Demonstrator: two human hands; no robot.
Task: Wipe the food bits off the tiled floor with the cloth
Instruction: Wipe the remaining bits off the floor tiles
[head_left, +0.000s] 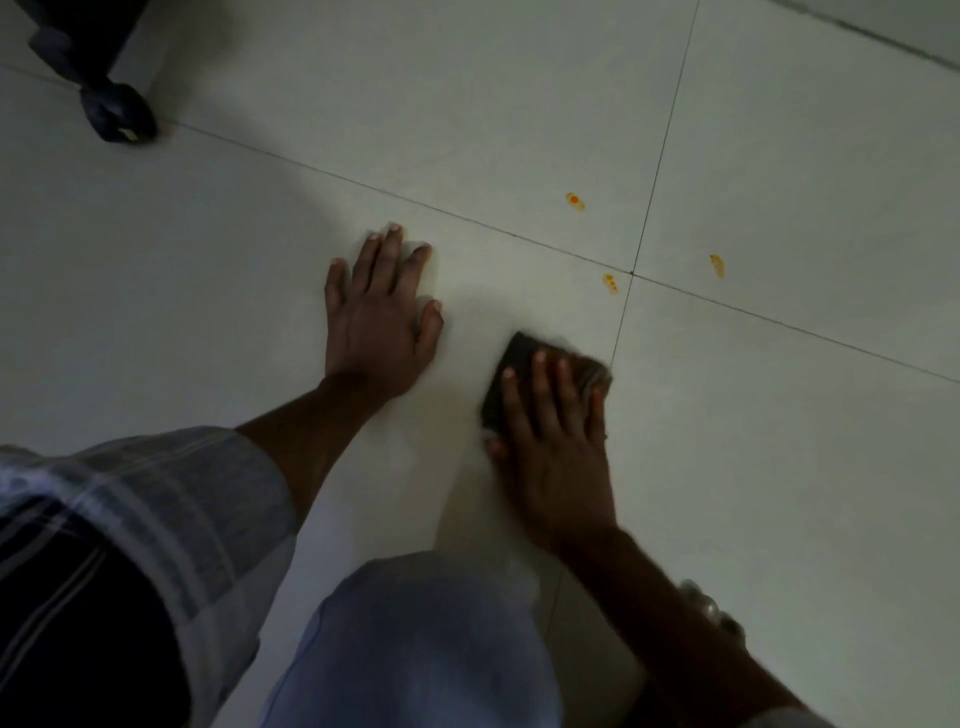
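Right hand (553, 441) lay flat on the dark cloth (514, 364), fingers straight and spread, pressing it to the tiled floor (208, 260) just short of the grout-line crossing (631, 273). Left hand (376, 317) rested palm-down, fingers splayed, left of the cloth, holding nothing. Three orange food bits (575, 201) lay around the crossing, beyond the cloth.
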